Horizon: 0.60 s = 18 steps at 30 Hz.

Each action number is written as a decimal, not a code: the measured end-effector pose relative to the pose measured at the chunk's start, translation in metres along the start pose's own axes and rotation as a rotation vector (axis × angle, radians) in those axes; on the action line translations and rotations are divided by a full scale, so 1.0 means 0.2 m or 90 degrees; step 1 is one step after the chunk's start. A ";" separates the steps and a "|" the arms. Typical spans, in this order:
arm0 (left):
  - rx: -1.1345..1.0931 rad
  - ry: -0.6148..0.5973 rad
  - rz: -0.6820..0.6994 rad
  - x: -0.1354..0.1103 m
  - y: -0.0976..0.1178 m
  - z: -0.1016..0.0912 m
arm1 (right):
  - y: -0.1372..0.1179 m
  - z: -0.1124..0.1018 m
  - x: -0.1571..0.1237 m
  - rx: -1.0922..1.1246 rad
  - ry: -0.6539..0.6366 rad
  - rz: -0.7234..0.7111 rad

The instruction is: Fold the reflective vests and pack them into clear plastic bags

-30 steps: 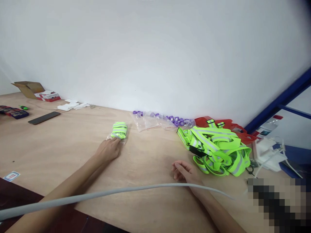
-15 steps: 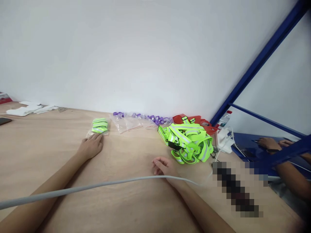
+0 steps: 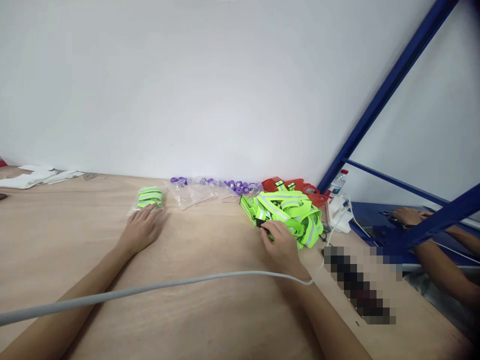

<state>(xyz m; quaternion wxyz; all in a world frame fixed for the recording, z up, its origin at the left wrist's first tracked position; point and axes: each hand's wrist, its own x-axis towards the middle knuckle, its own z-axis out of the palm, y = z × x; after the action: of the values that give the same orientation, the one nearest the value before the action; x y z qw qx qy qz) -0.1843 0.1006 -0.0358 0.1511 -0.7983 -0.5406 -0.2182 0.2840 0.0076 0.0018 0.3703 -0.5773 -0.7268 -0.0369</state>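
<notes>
On the left of the table, a folded neon-green reflective strap [image 3: 149, 196] lies in a clear plastic bag [image 3: 134, 206]. The fingers of my left hand [image 3: 140, 230] stretch flat over the bag's near edge, open. A loose heap of neon-green reflective straps [image 3: 296, 210] with grey stripes sits to the right. My right hand [image 3: 282, 246] is at the heap's near left side, fingers closed on a black buckle [image 3: 260, 223] of one strap. The fingertips partly cover that buckle.
Clear zip bags [image 3: 191, 195] and small purple rolls [image 3: 238, 187] line the wall. Behind the heap lie a red bag [image 3: 272, 184], a bottle [image 3: 338, 183] and a white power adapter [image 3: 339, 220]. A white cable [image 3: 187, 280] crosses low in front. A co-worker's hands [image 3: 408, 216] show beyond the blue frame [image 3: 390, 90].
My right hand has moved forward and right from the bare table onto the strap heap, closing at the buckle. My left hand stays by the bag, fingers now over its edge. The view shifted slightly.
</notes>
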 end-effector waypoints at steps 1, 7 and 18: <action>0.001 0.001 0.002 0.00 0.00 0.00 | 0.03 -0.01 0.02 -0.046 0.010 -0.015; -0.027 -0.003 -0.008 0.00 -0.01 0.01 | 0.17 -0.02 0.03 -0.266 0.012 -0.076; -0.086 -0.034 -0.005 -0.01 -0.04 0.05 | 0.21 0.02 0.05 -0.429 -0.097 -0.091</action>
<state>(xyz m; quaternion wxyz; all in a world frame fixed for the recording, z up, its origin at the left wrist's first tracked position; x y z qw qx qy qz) -0.1902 0.1067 -0.0445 0.0817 -0.8101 -0.5315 -0.2335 0.3186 0.0316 -0.0115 0.1003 -0.6159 -0.7378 -0.2573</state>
